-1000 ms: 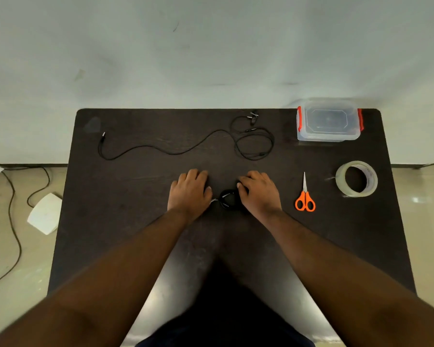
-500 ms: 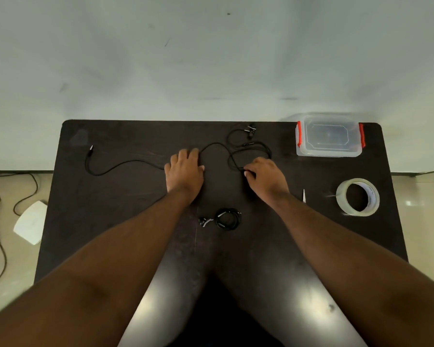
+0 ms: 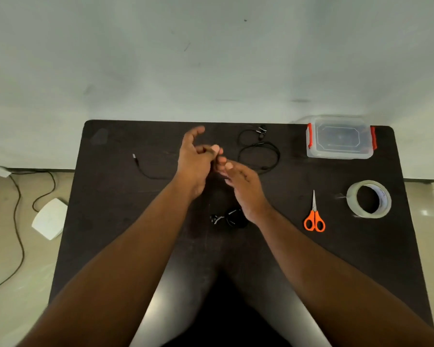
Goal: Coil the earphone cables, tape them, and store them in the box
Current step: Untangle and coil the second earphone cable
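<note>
You have two earphone cables on the table (image 3: 115, 221): one coiled bundle (image 3: 232, 218) near your right wrist, one loose cable (image 3: 259, 156) trailing across the far half. Your left hand (image 3: 194, 161) is raised with fingers curled, your right hand (image 3: 243, 189) beside it with fingers fairly straight; whether either grips the cable you cannot tell through the blur. One lidded box (image 3: 340, 137) sits at the far right corner, one tape roll (image 3: 368, 199) near the right edge, one pair of scissors (image 3: 314, 219) between. The dark tabletop meets a pale wall.
</note>
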A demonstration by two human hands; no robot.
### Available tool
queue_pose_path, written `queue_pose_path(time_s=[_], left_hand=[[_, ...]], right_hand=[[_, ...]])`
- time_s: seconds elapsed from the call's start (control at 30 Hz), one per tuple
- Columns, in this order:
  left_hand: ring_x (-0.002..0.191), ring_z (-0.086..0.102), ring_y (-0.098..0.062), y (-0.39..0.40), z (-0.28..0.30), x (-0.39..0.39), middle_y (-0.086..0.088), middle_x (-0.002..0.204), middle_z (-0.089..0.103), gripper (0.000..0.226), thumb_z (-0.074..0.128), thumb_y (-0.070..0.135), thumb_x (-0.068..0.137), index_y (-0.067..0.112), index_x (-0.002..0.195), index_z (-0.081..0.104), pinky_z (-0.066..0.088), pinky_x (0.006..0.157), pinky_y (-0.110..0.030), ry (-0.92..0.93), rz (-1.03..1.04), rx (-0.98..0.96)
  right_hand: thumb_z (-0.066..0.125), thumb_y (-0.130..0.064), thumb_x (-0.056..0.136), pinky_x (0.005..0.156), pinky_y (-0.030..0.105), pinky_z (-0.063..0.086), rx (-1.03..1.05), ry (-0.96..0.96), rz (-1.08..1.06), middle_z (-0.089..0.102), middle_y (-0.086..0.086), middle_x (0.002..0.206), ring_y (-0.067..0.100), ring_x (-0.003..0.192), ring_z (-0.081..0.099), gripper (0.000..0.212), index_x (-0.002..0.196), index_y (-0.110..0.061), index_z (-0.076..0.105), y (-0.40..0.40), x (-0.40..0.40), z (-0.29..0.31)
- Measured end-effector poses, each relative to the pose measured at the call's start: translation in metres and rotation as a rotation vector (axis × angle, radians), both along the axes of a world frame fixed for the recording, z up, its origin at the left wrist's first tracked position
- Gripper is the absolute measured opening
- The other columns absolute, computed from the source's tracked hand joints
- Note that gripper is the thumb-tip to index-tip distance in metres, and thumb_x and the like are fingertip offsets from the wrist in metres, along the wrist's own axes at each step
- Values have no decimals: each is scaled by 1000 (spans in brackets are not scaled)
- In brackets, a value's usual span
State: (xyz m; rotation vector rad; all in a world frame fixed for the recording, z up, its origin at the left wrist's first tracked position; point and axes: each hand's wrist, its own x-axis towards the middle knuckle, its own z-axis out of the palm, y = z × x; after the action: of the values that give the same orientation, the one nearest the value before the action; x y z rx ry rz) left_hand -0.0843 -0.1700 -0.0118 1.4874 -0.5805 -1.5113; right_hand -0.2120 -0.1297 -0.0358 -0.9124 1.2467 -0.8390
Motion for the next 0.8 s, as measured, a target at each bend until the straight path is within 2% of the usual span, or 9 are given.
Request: queue_pose_path(time_s=[0.1,0.17,0.27,0.4,0.6,0.67,0.7,0.77,0.8], left_hand=[[71,70,-21,-1,43,5,-13,83,65,30,51,-8,93,14,111,61,58,64,-30,163,84,-60],[76,71,-22,4,68,10,-14,84,66,23,50,-7,94,6,105,65,59,70,-30,205,123,-88],[75,71,-22,10,95,22,-14,82,65,18,51,-7,94,3,97,66,59,70,-30,165,161,-176],[68,67,-21,18,117,65,-13,76,63,16,54,-8,91,3,92,66,59,71,-31,-45,346,-268],[70,67,-18,57,101,132,-8,76,64,14,58,-5,89,5,92,67,58,69,-27,-301,502,-246],[81,69,-29,72,88,145,-11,84,66,14,60,-1,87,6,96,68,57,68,-30,-460,453,-125],[91,67,-35,81,84,150,-13,98,67,18,62,6,86,9,103,68,57,75,-34,-626,353,-5],[107,59,-41,98,85,144,-16,133,47,40,63,25,86,20,126,59,50,94,-43,-1051,40,218],[108,58,-42,105,90,129,-15,141,35,47,62,32,86,25,132,53,48,96,-44,-1174,-66,198]], right_hand=[[32,-30,103,103,37,41,90,-288,27,61,31,111,34,111,60,39,123,-8,58,11,21,25],[39,-25,102,91,33,50,64,-320,74,66,19,83,34,86,62,33,115,-3,61,20,24,42],[54,-15,95,79,37,52,5,-311,130,49,0,57,18,58,50,18,95,-3,67,27,16,59],[59,-14,93,62,31,53,-75,-10,165,44,-3,55,9,48,41,13,88,-7,70,35,-27,67],[67,-19,88,54,23,47,-240,388,275,58,-7,58,9,56,51,11,80,-20,73,36,-77,85],[68,-19,87,55,22,45,-327,472,306,59,-8,59,6,56,52,13,75,-23,71,35,-77,93],[68,-19,87,54,21,45,-354,490,311,59,-9,58,4,54,52,14,74,-24,70,35,-76,96],[68,-22,87,50,20,42,-382,518,329,57,-10,55,4,52,49,14,73,-24,69,35,-70,100],[68,-22,86,50,20,41,-397,538,349,57,-10,55,5,52,49,14,73,-23,69,36,-65,101]])
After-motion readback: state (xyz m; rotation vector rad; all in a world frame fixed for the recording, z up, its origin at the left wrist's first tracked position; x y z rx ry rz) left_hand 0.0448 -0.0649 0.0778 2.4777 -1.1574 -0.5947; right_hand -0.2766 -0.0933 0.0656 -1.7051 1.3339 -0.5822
